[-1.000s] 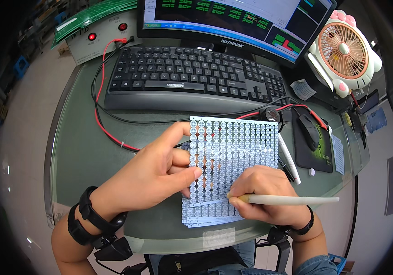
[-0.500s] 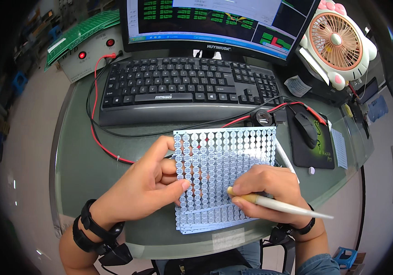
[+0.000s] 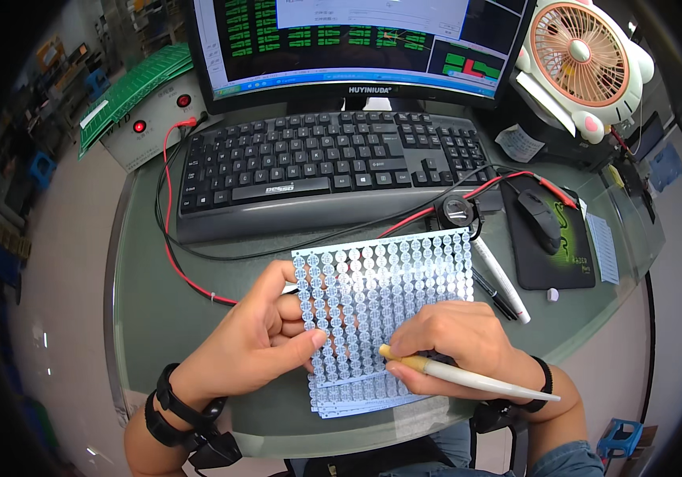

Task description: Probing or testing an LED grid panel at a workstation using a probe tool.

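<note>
Right hand (image 3: 456, 342) gripping white pen (image 3: 476, 379), resting on pale blue panel (image 3: 388, 286), left hand (image 3: 265, 338) pinching panel's left edge

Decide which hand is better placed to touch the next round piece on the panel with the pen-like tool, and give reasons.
Probably the right hand: it already grips the white pen-like tool, tip resting on the panel of round pieces. The left hand only pinches the panel's left edge, steadying it.
</note>
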### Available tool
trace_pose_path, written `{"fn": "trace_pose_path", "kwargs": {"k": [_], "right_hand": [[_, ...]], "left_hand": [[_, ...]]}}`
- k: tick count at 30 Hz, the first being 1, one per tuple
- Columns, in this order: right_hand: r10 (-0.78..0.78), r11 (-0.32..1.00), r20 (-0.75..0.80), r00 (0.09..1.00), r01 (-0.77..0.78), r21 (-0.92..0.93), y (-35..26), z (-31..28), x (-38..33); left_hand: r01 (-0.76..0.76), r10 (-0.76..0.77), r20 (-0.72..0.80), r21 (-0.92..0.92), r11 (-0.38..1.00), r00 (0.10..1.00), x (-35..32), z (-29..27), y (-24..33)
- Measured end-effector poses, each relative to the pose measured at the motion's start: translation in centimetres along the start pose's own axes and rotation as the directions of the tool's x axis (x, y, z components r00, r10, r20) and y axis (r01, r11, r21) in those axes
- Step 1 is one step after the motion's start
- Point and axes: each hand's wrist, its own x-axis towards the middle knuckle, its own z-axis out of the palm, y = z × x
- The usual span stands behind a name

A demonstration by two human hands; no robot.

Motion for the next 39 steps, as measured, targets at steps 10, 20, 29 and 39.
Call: {"fn": "trace_pose_path", "kwargs": {"k": [10,20,29,39], "right_hand": [[-0.003,0.999,-0.084,0.996,0.0,-0.032,-0.2,0.1,0.5],[0.009,0.999,-0.039,0.999,-0.01,-0.034,0.1,0.1,0.1],[0.025,1.0,-0.044,0.999,-0.025,-0.012,-0.1,-0.2,0.5],[0.132,0.99,0.172,0.976,-0.14,0.033,-0.1,-1.3,2.6]], "left_hand": [[-0.023,0.023,-0.005,0.063,0.998,1.0,-0.4,0.0,0.0],[-0.031,0.03,0.018,0.043,0.999,0.999,-0.1,-0.1,-0.2],[-0.044,0.043,0.012,0.062,0.997,0.999,-0.1,-0.1,-0.2],[-0.054,0.053,0.012,0.104,0.993,0.999,-0.3,-0.1,-0.2]]}}
